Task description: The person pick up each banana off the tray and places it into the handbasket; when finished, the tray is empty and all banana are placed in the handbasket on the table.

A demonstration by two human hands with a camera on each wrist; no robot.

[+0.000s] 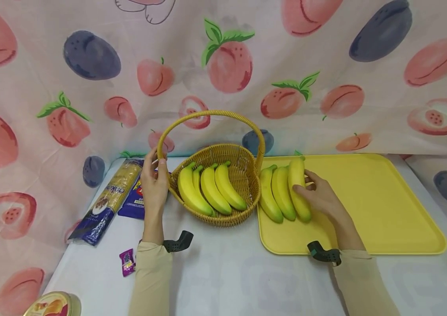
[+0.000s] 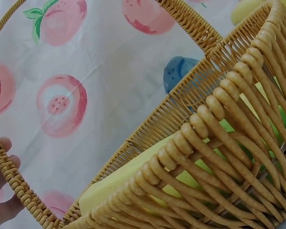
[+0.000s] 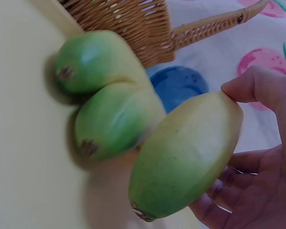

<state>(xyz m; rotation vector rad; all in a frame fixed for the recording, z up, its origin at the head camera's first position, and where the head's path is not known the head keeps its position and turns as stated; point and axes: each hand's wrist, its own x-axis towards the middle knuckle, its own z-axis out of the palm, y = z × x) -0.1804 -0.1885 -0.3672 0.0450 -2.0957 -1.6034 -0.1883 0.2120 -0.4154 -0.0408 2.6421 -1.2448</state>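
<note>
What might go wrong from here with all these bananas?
The banana pinched in the right hand might slip and knock the two bananas beside it on the yellow tray. The wicker basket could tip if the left hand pulls its handle sideways, perhaps more readily because its bananas lie toward the left.

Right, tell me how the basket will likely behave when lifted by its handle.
The basket itself is probably light for its size, being open wicker. Its handle looks fairly stiff, standing in a tall arch. It may tip toward the person's left, since the bananas inside lie mostly on that side.
</note>
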